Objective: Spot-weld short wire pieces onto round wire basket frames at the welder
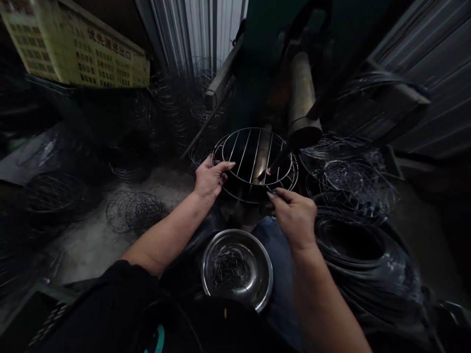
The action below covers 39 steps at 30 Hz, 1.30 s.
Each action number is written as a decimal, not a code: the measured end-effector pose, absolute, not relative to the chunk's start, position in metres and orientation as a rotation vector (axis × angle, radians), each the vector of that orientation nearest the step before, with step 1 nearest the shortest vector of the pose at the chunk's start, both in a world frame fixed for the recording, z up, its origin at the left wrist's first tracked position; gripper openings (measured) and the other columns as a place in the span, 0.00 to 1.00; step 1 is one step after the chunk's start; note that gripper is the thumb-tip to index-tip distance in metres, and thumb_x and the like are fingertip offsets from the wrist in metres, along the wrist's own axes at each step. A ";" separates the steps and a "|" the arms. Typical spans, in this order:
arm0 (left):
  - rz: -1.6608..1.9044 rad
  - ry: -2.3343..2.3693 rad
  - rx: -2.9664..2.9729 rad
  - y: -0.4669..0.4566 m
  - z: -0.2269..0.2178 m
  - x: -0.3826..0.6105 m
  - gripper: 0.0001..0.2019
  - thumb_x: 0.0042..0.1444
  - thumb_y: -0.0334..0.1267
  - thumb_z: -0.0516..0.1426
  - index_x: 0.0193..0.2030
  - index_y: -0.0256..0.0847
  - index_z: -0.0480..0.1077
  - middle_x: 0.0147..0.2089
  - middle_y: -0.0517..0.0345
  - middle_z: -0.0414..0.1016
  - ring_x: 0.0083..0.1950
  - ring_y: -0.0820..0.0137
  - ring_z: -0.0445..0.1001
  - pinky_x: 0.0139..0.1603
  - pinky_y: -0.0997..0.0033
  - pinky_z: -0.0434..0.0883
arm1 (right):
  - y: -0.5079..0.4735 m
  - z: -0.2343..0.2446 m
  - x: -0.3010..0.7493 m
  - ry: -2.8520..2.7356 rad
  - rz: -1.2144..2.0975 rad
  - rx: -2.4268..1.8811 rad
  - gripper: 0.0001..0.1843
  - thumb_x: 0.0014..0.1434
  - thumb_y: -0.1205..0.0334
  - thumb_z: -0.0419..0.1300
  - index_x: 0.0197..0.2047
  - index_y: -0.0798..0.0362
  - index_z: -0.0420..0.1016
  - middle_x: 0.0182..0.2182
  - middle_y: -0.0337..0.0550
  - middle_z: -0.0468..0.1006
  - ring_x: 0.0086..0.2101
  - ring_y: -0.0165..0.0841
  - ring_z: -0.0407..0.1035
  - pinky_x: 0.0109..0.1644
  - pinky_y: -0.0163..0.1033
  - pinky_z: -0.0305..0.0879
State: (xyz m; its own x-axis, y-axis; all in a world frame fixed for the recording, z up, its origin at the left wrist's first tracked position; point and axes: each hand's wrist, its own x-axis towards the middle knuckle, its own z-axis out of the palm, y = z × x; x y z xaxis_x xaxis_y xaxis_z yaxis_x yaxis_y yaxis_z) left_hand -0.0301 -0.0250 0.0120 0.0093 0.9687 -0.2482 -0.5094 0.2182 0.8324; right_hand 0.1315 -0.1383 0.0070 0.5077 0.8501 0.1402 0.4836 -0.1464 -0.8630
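A round wire rack (243,152) with parallel bars across it lies tilted over the lower arm of a welding machine (262,152). My left hand (210,177) grips its left rim between thumb and fingers. At its near edge my right hand (294,213) is closed, thumb and forefinger pinched on something small and dark, too fine to name, by the rim. Between the hands, a dark electrode tip touches or nearly touches the rack, with a small glow there. Below, a steel bowl (265,260) holds many short wire pieces (230,268).
Coils of wire (368,274) and a heap of wire rings (349,176) lie on the right. More wire racks (138,211) are on the floor at left. A yellow crate (84,44) stands upper left. The machine's thick upper cylinder (302,93) overhangs the rack.
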 end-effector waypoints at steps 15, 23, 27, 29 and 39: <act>1.245 0.873 0.651 -0.012 0.004 -0.033 0.22 0.29 0.30 0.70 0.32 0.38 0.67 0.30 0.67 0.66 0.25 0.83 0.66 0.21 0.83 0.57 | -0.130 -0.010 0.104 -0.613 0.613 -1.472 0.16 0.44 0.56 0.70 0.34 0.58 0.79 0.22 0.41 0.78 0.21 0.35 0.74 0.21 0.35 0.71; 1.224 0.903 0.638 -0.002 0.005 -0.032 0.20 0.29 0.30 0.69 0.31 0.38 0.68 0.28 0.66 0.67 0.24 0.82 0.66 0.20 0.82 0.59 | -0.128 -0.018 0.100 -0.662 0.499 -1.442 0.14 0.49 0.55 0.69 0.34 0.56 0.78 0.24 0.40 0.78 0.21 0.34 0.74 0.23 0.37 0.73; 1.211 0.916 0.620 0.001 0.004 -0.032 0.20 0.29 0.30 0.69 0.31 0.38 0.68 0.28 0.67 0.67 0.24 0.82 0.66 0.21 0.82 0.60 | -0.123 -0.022 0.101 -0.696 0.427 -1.445 0.14 0.49 0.54 0.68 0.35 0.55 0.78 0.25 0.40 0.78 0.22 0.33 0.74 0.26 0.38 0.74; 1.208 0.926 0.609 0.002 0.004 -0.032 0.20 0.29 0.30 0.69 0.31 0.38 0.68 0.27 0.67 0.67 0.24 0.82 0.66 0.21 0.82 0.59 | -0.119 -0.022 0.102 -0.706 0.415 -1.453 0.14 0.49 0.54 0.68 0.35 0.55 0.78 0.27 0.41 0.79 0.22 0.33 0.74 0.27 0.38 0.74; 1.186 0.986 0.549 0.011 0.007 -0.025 0.21 0.27 0.29 0.69 0.29 0.38 0.65 0.24 0.65 0.68 0.24 0.79 0.66 0.21 0.80 0.57 | -0.108 -0.014 0.108 -0.679 0.457 -1.464 0.12 0.48 0.56 0.66 0.33 0.55 0.78 0.21 0.38 0.77 0.20 0.33 0.73 0.23 0.35 0.68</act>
